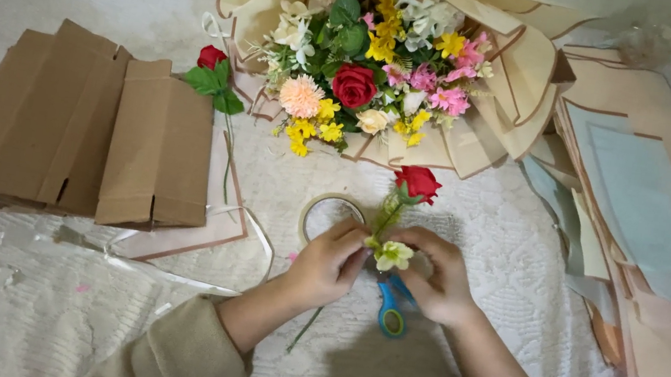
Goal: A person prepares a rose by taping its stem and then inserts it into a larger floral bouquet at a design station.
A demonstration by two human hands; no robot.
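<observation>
**Now pinching two flower stems together above the scissors**

Currently gripping with both hands closed: left hand (328, 262) and right hand (439, 275) meeting fingertip to fingertip, clamped around the stems of a red rose (418, 183) and a small cream flower (392, 255). Judging the best way: keeping the stems parallel and pressed tight, holding low under the blooms, avoiding crushing the petals. Rose standing just beyond the fingertips, head upright, green stem running down into the grip; cream bloom sitting right between the thumbs; thin stem end trailing out below the left wrist. Lying under the right palm, blue-handled scissors (391, 307); just beyond the left knuckles, a tape roll (330, 214). Farther ahead, resting in cream wrapping, a mixed bouquet (369, 71).
</observation>
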